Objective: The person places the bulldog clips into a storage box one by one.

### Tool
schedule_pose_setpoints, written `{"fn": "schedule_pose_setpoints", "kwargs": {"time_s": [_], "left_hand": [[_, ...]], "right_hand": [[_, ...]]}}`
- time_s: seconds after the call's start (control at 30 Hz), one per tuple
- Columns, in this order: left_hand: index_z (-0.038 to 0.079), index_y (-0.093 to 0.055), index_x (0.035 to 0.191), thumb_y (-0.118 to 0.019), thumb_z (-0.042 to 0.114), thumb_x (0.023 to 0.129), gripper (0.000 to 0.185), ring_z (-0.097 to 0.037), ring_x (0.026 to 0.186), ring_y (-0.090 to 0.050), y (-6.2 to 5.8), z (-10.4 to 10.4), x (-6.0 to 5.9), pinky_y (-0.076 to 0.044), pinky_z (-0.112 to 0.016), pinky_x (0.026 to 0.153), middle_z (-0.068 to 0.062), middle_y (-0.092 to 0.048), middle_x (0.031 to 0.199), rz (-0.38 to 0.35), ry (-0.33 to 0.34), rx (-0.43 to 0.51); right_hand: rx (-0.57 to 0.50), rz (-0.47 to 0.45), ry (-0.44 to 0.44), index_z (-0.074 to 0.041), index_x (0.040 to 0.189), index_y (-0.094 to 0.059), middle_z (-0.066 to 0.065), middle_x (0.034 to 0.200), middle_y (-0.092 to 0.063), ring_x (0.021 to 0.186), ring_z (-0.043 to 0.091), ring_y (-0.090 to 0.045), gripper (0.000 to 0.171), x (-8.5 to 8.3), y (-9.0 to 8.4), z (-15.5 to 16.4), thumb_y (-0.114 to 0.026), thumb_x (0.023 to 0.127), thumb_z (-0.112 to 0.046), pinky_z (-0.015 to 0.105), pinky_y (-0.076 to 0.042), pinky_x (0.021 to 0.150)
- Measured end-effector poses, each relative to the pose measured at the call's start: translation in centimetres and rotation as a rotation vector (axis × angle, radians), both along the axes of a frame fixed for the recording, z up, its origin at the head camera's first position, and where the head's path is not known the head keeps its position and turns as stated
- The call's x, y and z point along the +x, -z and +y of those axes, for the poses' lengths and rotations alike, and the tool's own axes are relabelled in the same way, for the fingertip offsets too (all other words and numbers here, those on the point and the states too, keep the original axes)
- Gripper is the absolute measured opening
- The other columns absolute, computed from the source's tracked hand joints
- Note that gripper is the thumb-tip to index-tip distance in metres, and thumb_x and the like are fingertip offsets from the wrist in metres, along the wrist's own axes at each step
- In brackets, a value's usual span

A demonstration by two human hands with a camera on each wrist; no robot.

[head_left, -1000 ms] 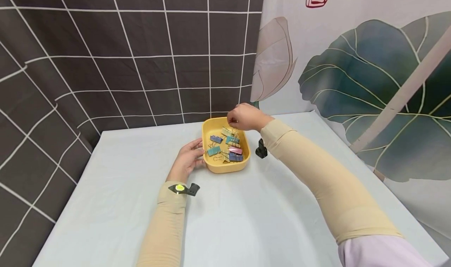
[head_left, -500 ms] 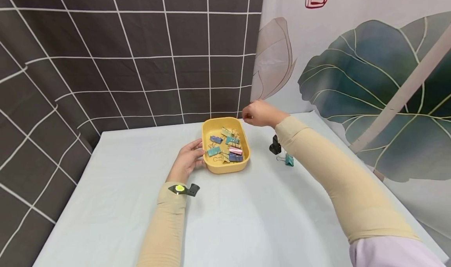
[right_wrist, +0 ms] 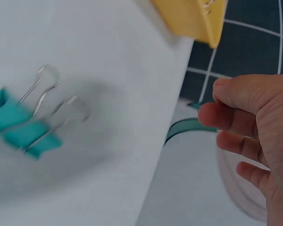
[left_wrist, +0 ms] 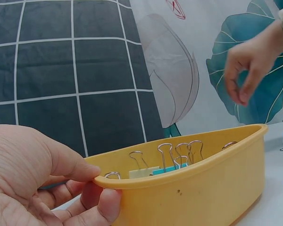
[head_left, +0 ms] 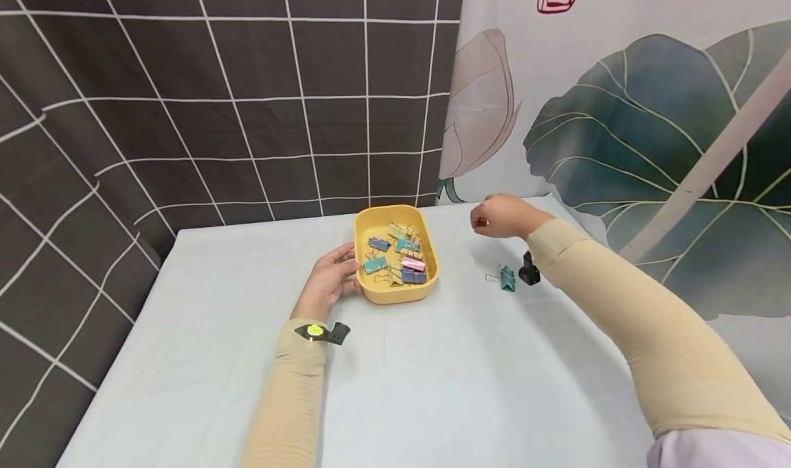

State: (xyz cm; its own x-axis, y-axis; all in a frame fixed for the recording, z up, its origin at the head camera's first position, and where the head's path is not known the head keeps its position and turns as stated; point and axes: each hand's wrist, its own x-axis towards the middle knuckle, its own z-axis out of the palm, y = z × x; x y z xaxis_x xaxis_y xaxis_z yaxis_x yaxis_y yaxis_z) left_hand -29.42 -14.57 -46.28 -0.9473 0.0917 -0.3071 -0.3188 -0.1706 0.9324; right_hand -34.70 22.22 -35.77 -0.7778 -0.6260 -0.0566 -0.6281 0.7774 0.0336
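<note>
A yellow plastic box (head_left: pixel 364 291) stands toward the back of the table, holding several binder clips in teal (head_left: pixel 375 265), blue, pink (head_left: pixel 413 264) and pale yellow. My left hand (head_left: pixel 330 279) grips its left side; the left wrist view puts the thumb at the rim and fingers against the outer wall. My right hand (head_left: pixel 507 215) is raised over the table's back right part, to the right of the box. Its fingers (right_wrist: pixel 228 117) are loosely curled with nothing visible between them. Below that hand lies a single teal binder clip (head_left: pixel 507 278), wire handles spread.
White cloth covers the table (head_left: pixel 432 385). Behind it hangs a dark curtain (head_left: pixel 247 111) with white grid lines, and a pale curtain (head_left: pixel 618 145) with a leaf print is on the right. A black wrist camera (head_left: pixel 529 270) sits under the right wrist.
My right hand has moved rightward from above the box's far right corner, uncovering the lone teal binder clip. My left hand and the box have stayed in place.
</note>
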Motion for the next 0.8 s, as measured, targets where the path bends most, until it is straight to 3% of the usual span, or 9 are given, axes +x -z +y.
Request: {"fn": "schedule_pose_setpoints", "kwargs": {"time_s": [0.4,0.8], "left_hand": [[0.013,-0.047,0.151,-0.059,-0.003,0.096,0.059,-0.028,0.114,-0.059,0.1,0.0,-0.1,-0.06,-0.027,0.066,-0.006,-0.051,0.143,-0.007,-0.003,0.02],[0.014,-0.047,0.151,-0.059,-0.003,0.097,0.059,-0.024,0.107,-0.062,0.2,0.0,-0.2,-0.061,-0.027,0.066,-0.007,-0.05,0.141,-0.007,0.001,0.012]], "right_hand": [[0.049,-0.322,0.083,-0.009,0.101,-0.074,-0.002,0.093,-0.068,0.087,0.018,-0.059,0.009,1.6,1.5,2.7,-0.07,0.092,-0.012,0.045,-0.055,0.087],[0.072,-0.421,0.031,-0.015,0.09,-0.074,-0.007,0.093,-0.068,0.088,0.015,-0.058,0.009,1.8,2.9,3.6,-0.073,0.091,-0.005,0.043,-0.055,0.088]]}}
